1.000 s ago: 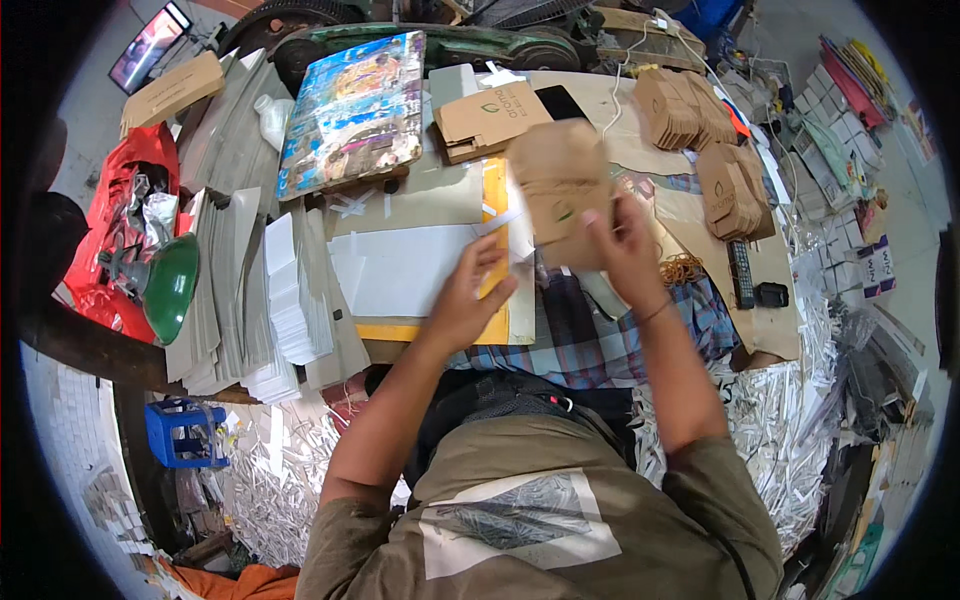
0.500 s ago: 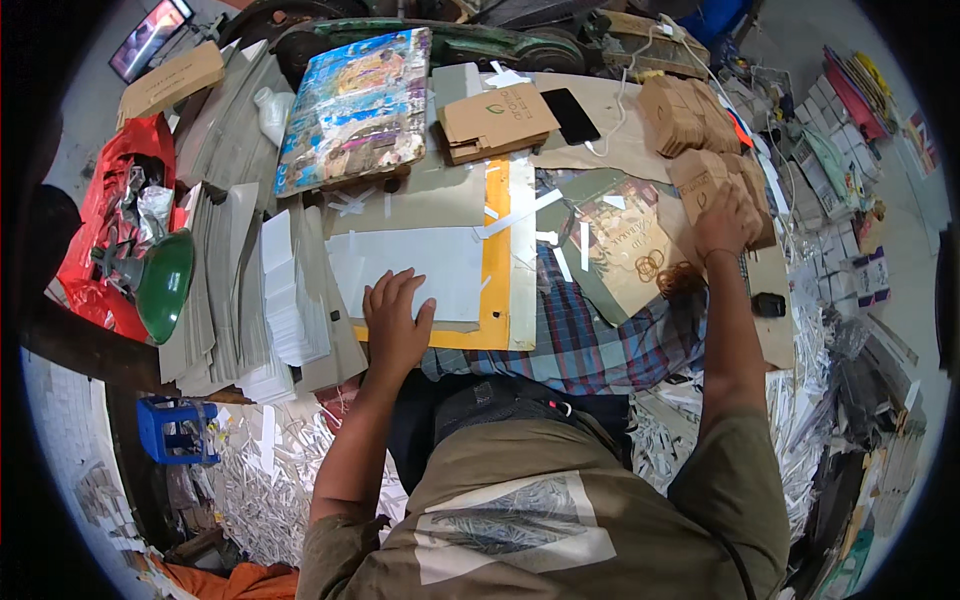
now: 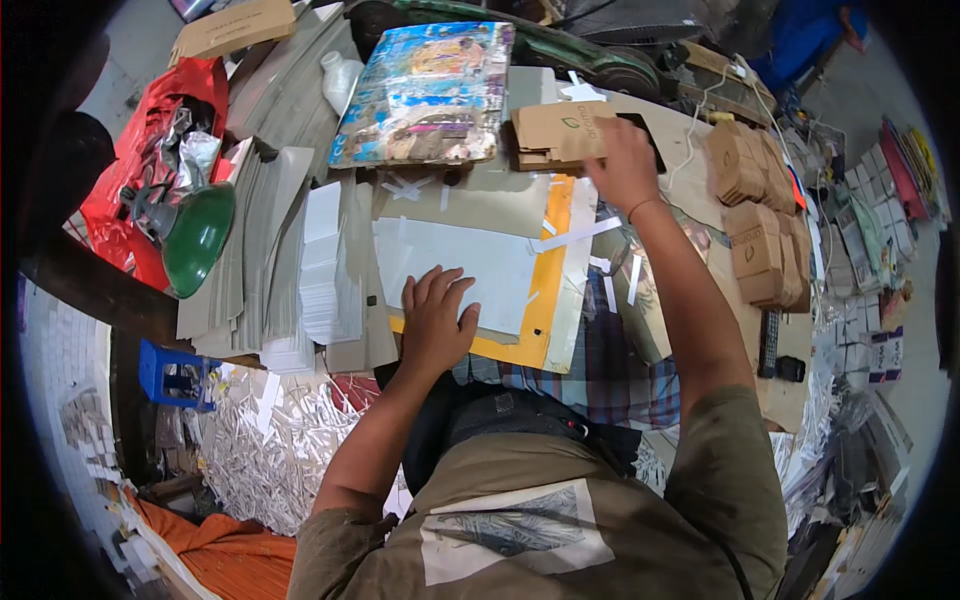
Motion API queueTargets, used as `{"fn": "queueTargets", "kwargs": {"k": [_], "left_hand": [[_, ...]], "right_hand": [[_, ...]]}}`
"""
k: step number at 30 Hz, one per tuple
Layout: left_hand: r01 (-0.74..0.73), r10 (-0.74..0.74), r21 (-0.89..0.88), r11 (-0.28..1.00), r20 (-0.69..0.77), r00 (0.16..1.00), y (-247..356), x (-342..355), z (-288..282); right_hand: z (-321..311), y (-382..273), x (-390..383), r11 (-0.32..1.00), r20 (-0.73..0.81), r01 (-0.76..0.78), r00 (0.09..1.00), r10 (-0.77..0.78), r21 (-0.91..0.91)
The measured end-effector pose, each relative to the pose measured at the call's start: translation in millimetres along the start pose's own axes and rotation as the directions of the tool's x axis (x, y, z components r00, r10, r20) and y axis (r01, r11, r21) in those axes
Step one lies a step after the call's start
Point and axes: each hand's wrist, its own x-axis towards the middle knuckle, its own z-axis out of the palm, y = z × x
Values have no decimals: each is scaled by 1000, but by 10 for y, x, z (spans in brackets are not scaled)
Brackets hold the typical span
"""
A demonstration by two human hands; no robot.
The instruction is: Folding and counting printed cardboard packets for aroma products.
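Note:
My left hand (image 3: pixel 437 315) rests with its fingers spread on a white sheet (image 3: pixel 470 265), which lies over grey board and a yellow-edged board (image 3: pixel 550 315). My right hand (image 3: pixel 628 165) is at the right end of a small stack of flattened brown cardboard boxes (image 3: pixel 555 135), thumb at the near edge and fingers curled over the end. Part of that end is hidden by the hand. Behind the hand a black phone (image 3: pixel 648 140) shows in part. Two more stacks of brown boxes, a far one (image 3: pixel 742 165) and a near one (image 3: pixel 765 255), sit at the right.
A paint-smeared board (image 3: pixel 425 95) lies at the back. Grey board stacks (image 3: pixel 265 220) and white card strips (image 3: pixel 330 270) stand on the left, beside a green lamp shade (image 3: pixel 200 240) and a red plastic bag (image 3: pixel 115 190). Paper shreds (image 3: pixel 260 450) cover the floor.
My right hand has left the near right-hand box stack and moved left to the stack at the back middle. My left hand stays on the white sheet. The view has shifted.

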Motion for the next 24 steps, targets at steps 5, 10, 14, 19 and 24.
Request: {"fn": "queueTargets", "kwargs": {"k": [5,10,14,19,24], "left_hand": [[5,-5,-5,1000,14,1000,3,18,-14],[15,-15,-19,1000,22,1000,4,31,-40],[14,-13,-35,999,7,1000,12,30,-48],[12,-12,-44,999,2,1000,-3,38,-39],[16,-16,-28,999,3,1000,4,39,-61]], "right_hand": [[233,-369,216,930,207,349,924,-322,-112],[480,-549,515,937,259,336,917,-302,-99],[550,-645,727,907,450,401,838,-309,-125],[712,-594,899,839,577,523,736,-355,-150],[826,-646,873,698,633,679,648,-423,-229]]}}
